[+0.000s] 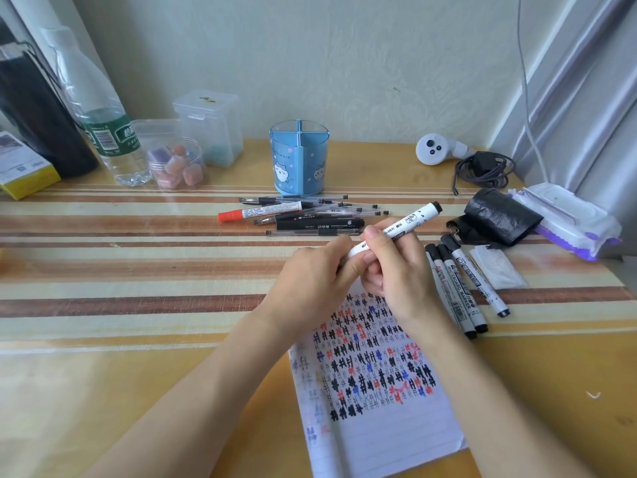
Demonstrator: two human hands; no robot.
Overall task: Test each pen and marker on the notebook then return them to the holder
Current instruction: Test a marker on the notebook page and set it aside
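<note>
The left hand [310,274] and right hand [405,284] both grip a white, black-capped marker [412,221] above the lined paper notebook [379,429] on the striped wooden table [138,305]. Beyond them stands the divided blue plastic holder [299,160]; far left, a clear jar [176,164] holds coloured cubes.

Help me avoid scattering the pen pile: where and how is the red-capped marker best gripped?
Probably pinch the red-capped marker across its barrel just behind the red cap, coming from above on its left. That end juts clear of the pen pile and lies flat on the table, while its far end is tucked among the pens.
</note>
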